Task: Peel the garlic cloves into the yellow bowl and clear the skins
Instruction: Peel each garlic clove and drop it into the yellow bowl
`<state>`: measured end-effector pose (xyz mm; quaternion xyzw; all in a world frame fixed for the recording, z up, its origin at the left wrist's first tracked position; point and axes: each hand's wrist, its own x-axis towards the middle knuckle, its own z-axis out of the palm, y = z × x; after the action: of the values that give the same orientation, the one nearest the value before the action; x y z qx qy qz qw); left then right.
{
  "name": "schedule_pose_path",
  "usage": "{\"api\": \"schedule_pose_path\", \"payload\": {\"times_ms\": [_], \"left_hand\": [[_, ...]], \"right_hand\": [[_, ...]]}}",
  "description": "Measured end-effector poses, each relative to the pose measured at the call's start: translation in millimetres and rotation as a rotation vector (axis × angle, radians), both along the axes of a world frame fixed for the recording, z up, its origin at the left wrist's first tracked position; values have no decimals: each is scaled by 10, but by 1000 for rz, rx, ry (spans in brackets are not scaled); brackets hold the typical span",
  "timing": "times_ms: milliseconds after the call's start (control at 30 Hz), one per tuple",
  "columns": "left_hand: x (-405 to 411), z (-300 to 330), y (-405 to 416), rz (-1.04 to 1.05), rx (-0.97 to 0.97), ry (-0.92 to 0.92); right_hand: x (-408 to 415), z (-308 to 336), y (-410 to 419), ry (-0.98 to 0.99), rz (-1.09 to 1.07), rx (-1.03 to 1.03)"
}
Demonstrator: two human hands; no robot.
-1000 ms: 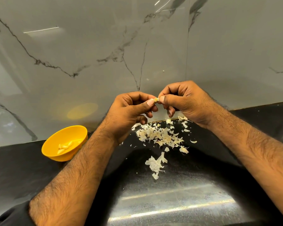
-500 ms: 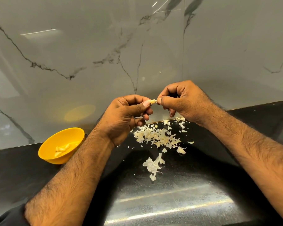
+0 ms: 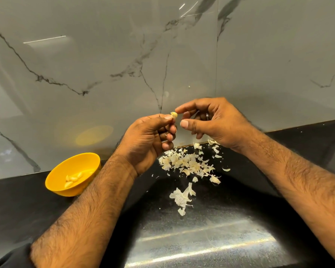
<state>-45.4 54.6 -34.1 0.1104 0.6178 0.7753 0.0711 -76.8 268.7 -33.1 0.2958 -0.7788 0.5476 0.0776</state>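
Since half a second ago the right hand has let go of the clove and its fingers have spread; earlier both thumbs met on it. Now the right forefinger tip sits just beside the clove at its 2 o'clock, whether touching I cannot tell, and the thumb hangs apart below, at about 4 o'clock. That hand grasps nothing; its fingers are loosely bent and parted. A dark ring shows on one finger.

At 9 o'clock from the right hand, the left hand pinches the clove between thumb and forefinger, its other fingers curled in beneath. Only the pale yellow tip of the clove shows above the thumbnail, with a shred of skin on it.

Below the hands, at 6 o'clock, the skins lie in a loose heap on the black counter, close to the marble wall. A few stray flakes lie at the heap's 1 o'clock under the right hand, and one larger papery piece lies apart at the heap's 6 o'clock.

At 8 o'clock from the left hand, well apart from the skins, the bowl sits on the counter near the wall. Several peeled cloves lie inside it. The left forearm passes just beside its rim.
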Motion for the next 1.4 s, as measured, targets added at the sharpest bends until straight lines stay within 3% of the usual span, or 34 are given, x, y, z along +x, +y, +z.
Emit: {"api": "schedule_pose_path", "payload": {"times_ms": [233, 500, 733, 1400], "left_hand": [[2, -44, 33, 37, -93, 33], [-18, -97, 30, 246, -221, 184], [-23, -74, -3, 234, -240, 244], [-30, -54, -83, 156, -295, 246]], "right_hand": [[-6, -9, 15, 103, 29, -35], [-12, -15, -8, 162, -72, 30], [33, -14, -32, 332, -136, 170], [38, 47, 12, 480, -110, 256]]}}
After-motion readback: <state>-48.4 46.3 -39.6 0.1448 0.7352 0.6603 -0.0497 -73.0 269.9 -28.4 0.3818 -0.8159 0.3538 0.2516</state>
